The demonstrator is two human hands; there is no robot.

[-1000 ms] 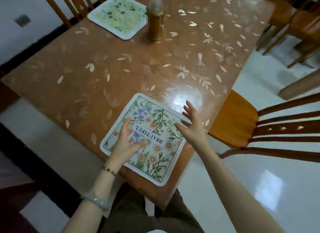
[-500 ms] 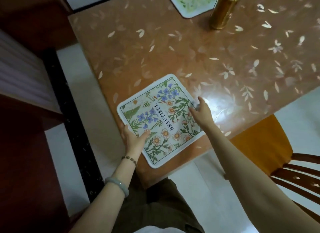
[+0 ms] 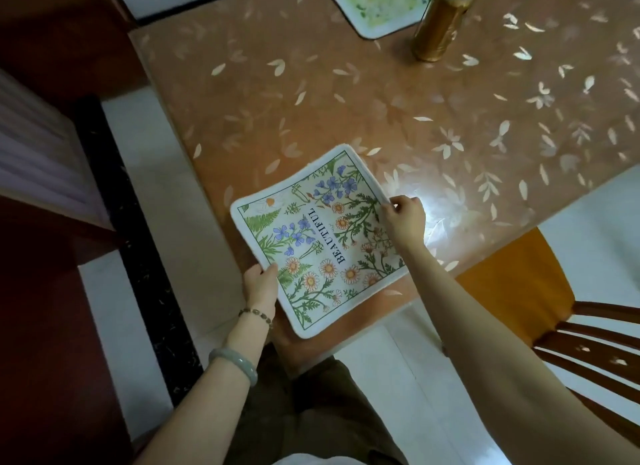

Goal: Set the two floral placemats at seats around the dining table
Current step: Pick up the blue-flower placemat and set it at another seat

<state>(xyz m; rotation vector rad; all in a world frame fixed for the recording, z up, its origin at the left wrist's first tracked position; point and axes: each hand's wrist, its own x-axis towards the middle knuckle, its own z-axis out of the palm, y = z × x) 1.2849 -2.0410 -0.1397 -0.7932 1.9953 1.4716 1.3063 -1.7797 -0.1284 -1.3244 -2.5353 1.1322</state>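
Note:
A square floral placemat (image 3: 320,234) printed with blue and orange flowers and the word BEAUTIFUL lies at the near corner of the dining table (image 3: 346,97). It looks slightly lifted and bowed, with one corner past the table edge. My left hand (image 3: 260,286) pinches its near left edge. My right hand (image 3: 403,219) pinches its right edge. A second placemat (image 3: 381,6) with a green and yellow pattern lies flat at the table's far side, partly cut off by the frame.
A gold cylindrical container (image 3: 438,25) stands beside the far placemat. A wooden chair (image 3: 519,288) with an orange seat is tucked at the table's right side. Dark wooden furniture (image 3: 41,222) stands to the left across a strip of white floor.
My hands went from hovering over the mat to gripping its two edges. The mat has turned and its edges have come up off the table. The view swung left and downward.

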